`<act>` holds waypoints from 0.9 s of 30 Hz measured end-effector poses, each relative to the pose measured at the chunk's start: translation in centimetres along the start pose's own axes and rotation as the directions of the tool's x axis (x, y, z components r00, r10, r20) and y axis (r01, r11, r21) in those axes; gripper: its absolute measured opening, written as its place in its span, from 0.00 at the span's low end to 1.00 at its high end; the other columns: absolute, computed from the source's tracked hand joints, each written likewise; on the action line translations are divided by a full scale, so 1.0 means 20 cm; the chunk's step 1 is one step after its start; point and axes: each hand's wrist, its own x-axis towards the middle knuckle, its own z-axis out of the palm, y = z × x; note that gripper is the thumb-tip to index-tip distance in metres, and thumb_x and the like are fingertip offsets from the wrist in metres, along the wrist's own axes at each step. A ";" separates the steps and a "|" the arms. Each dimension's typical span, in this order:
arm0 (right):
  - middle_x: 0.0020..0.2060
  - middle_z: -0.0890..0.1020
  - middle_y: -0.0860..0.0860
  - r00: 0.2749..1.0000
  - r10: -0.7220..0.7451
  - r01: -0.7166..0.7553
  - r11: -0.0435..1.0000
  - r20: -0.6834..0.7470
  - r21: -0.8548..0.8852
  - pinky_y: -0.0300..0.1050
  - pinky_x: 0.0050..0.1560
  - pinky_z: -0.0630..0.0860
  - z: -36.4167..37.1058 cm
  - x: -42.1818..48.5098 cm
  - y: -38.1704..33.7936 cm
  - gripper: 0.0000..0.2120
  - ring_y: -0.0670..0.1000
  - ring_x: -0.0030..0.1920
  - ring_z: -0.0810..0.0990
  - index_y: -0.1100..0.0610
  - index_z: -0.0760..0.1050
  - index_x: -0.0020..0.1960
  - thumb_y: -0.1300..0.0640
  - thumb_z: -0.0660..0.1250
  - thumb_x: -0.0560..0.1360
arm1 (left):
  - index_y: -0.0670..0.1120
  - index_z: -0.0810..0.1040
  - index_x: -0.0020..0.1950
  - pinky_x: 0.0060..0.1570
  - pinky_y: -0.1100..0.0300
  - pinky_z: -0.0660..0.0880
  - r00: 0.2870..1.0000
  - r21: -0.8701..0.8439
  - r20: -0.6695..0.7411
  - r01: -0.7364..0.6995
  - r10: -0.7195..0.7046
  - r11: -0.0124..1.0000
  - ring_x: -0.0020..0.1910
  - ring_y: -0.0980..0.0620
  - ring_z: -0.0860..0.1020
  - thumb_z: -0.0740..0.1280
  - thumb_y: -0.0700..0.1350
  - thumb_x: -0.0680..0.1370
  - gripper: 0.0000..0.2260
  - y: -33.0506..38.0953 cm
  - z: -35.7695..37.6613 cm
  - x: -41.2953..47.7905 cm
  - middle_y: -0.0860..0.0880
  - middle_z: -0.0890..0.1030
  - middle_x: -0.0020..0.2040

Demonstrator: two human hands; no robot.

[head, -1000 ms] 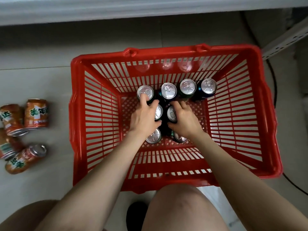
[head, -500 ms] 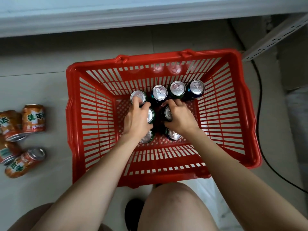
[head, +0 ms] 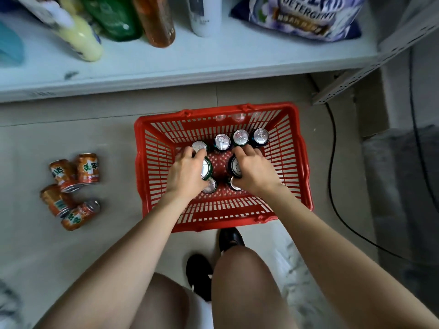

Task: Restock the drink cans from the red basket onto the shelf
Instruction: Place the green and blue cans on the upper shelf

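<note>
The red basket (head: 298,162) stands on the floor below the white shelf (head: 190,67). Several dark cans with silver tops stand inside it, with a row along the far wall (head: 240,137). My left hand (head: 187,173) grips a green can (head: 206,167) lifted slightly above the others. My right hand (head: 255,173) grips a dark can (head: 234,166) beside it. One more can stands under each hand, partly hidden: the can under my left hand (head: 210,185) and the can under my right hand (head: 234,185).
Several orange cans (head: 71,188) lie and stand on the floor left of the basket. The shelf holds bottles (head: 154,20) and a detergent bag (head: 301,15). A black cable (head: 332,181) runs along the floor on the right beside a metal shelf post (head: 351,77).
The view has pulled back and up, so the shelf with its goods has come into sight. Both hands have spread apart, each with a can in its grip, and the two cans have risen a little.
</note>
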 end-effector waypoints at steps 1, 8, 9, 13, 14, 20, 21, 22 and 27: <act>0.63 0.71 0.56 1.000 -0.007 0.007 1.000 0.000 -0.016 0.55 0.54 0.76 -0.07 -0.04 -0.03 0.35 0.59 0.63 0.69 0.56 0.62 0.70 0.54 0.74 0.69 | 0.47 0.69 0.70 0.53 0.49 0.77 1.000 0.003 0.006 0.001 -0.001 1.000 0.59 0.40 0.76 0.79 0.50 0.67 0.35 0.01 -0.08 -0.04 0.42 0.73 0.62; 0.65 0.70 0.57 0.997 -0.078 0.075 0.991 -0.019 -0.111 0.54 0.49 0.78 -0.58 -0.36 -0.24 0.36 0.60 0.66 0.68 0.58 0.60 0.72 0.53 0.73 0.70 | 0.48 0.69 0.69 0.51 0.50 0.77 0.998 0.062 0.046 0.040 -0.043 0.997 0.59 0.42 0.76 0.78 0.49 0.67 0.33 0.16 -0.63 -0.36 0.45 0.72 0.60; 0.65 0.70 0.57 0.996 -0.088 0.085 0.989 -0.022 -0.121 0.54 0.49 0.78 -0.66 -0.41 -0.27 0.35 0.61 0.67 0.67 0.58 0.60 0.72 0.53 0.73 0.70 | 0.49 0.69 0.69 0.51 0.51 0.77 0.998 0.066 0.037 0.048 -0.050 0.997 0.58 0.42 0.76 0.78 0.49 0.67 0.33 0.19 -0.71 -0.40 0.46 0.72 0.60; 0.64 0.70 0.56 0.991 -0.124 0.115 0.979 -0.043 -0.167 0.53 0.46 0.77 -0.96 -0.63 -0.38 0.32 0.59 0.67 0.67 0.58 0.62 0.70 0.53 0.72 0.71 | 0.49 0.69 0.68 0.49 0.51 0.77 0.999 0.077 0.006 0.051 -0.051 0.996 0.58 0.44 0.76 0.77 0.50 0.67 0.33 0.27 -0.99 -0.58 0.47 0.72 0.60; 0.64 0.71 0.56 0.990 -0.131 0.119 0.976 -0.051 -0.184 0.51 0.44 0.76 -1.03 -0.69 -0.41 0.32 0.59 0.66 0.68 0.57 0.63 0.70 0.53 0.71 0.71 | 0.49 0.69 0.68 0.48 0.51 0.77 0.999 0.081 -0.003 0.044 -0.044 0.996 0.57 0.44 0.76 0.77 0.50 0.67 0.32 0.28 -1.06 -0.62 0.47 0.72 0.60; 0.63 0.72 0.52 0.979 -0.168 0.136 0.958 -0.113 -0.251 0.48 0.42 0.75 -1.38 -1.03 -0.57 0.32 0.56 0.62 0.72 0.54 0.64 0.69 0.47 0.70 0.69 | 0.49 0.70 0.63 0.45 0.49 0.80 0.999 0.099 -0.024 -0.027 0.030 0.995 0.53 0.43 0.78 0.77 0.48 0.66 0.28 0.36 -1.46 -0.87 0.48 0.72 0.58; 0.63 0.72 0.52 0.976 -0.177 0.141 0.959 -0.128 -0.248 0.49 0.43 0.76 -1.43 -1.09 -0.59 0.33 0.56 0.62 0.72 0.53 0.64 0.69 0.46 0.71 0.69 | 0.49 0.70 0.62 0.45 0.49 0.79 0.999 0.106 -0.026 -0.041 0.044 0.993 0.53 0.43 0.78 0.77 0.48 0.66 0.28 0.37 -1.52 -0.92 0.48 0.72 0.57; 0.62 0.73 0.51 0.973 -0.184 0.147 0.958 -0.138 -0.245 0.50 0.44 0.76 -1.49 -1.15 -0.62 0.33 0.56 0.62 0.73 0.53 0.64 0.69 0.45 0.71 0.68 | 0.49 0.70 0.62 0.44 0.50 0.80 0.998 0.110 -0.027 -0.055 0.058 0.992 0.52 0.43 0.78 0.77 0.49 0.65 0.29 0.38 -1.59 -0.97 0.48 0.72 0.56; 0.54 0.75 0.50 0.960 -0.217 0.171 0.954 -0.175 -0.247 0.49 0.43 0.77 -1.76 -1.48 -0.77 0.32 0.55 0.56 0.76 0.52 0.67 0.64 0.43 0.72 0.65 | 0.49 0.71 0.61 0.46 0.51 0.79 0.988 0.116 -0.044 -0.142 0.148 0.983 0.51 0.45 0.78 0.80 0.51 0.63 0.31 0.45 -1.96 -1.26 0.49 0.73 0.53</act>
